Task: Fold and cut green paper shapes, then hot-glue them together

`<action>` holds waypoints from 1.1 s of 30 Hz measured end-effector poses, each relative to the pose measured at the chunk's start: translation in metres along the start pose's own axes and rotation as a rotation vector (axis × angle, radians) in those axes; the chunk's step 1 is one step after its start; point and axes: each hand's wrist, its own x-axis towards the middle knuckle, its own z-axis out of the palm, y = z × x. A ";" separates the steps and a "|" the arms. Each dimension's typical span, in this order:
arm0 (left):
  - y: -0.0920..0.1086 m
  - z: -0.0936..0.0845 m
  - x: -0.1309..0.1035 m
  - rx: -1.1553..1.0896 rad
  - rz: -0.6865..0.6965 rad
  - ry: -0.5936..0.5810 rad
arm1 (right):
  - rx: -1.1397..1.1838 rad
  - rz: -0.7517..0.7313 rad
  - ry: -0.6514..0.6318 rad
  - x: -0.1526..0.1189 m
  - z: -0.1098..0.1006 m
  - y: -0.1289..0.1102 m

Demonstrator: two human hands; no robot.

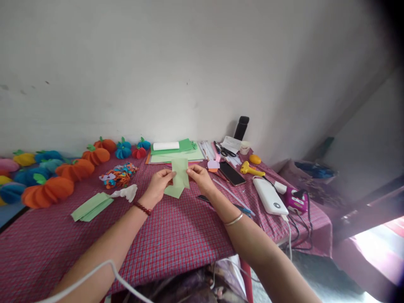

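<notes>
A light green paper piece (180,173) is held upright above the checked tablecloth. My left hand (158,184) pinches its left edge, and my right hand (200,177) pinches the right edge. Just below and behind it lies another pale green piece (174,192). Folded green papers (92,207) rest on the cloth to the left, beside a crumpled white tissue (127,192). Green sheets (184,147) are stacked near the wall, with a white roll (166,146) on top.
Paper pumpkins (49,192) line the left side near a pile of colourful scraps (118,175). On the right are scissors (227,152), a phone (232,173), a yellow glue gun (252,169), a white power bank (269,196), a purple socket box (296,199) and cables. A black bottle (241,128) stands behind.
</notes>
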 end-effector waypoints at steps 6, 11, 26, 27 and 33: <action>0.004 0.009 -0.009 -0.012 -0.002 -0.072 | -0.046 -0.039 0.000 0.003 0.000 0.007; 0.009 0.009 -0.022 0.021 -0.034 -0.084 | -0.088 -0.053 -0.081 -0.005 0.005 0.003; 0.015 -0.014 -0.041 -0.217 -0.161 0.000 | -0.186 -0.189 -0.131 -0.006 0.004 -0.003; 0.015 -0.016 -0.040 -0.233 -0.166 0.022 | -0.240 -0.250 -0.175 -0.009 0.005 -0.007; 0.013 -0.012 -0.042 -0.341 -0.197 0.029 | -0.507 -0.475 -0.390 -0.026 0.019 -0.016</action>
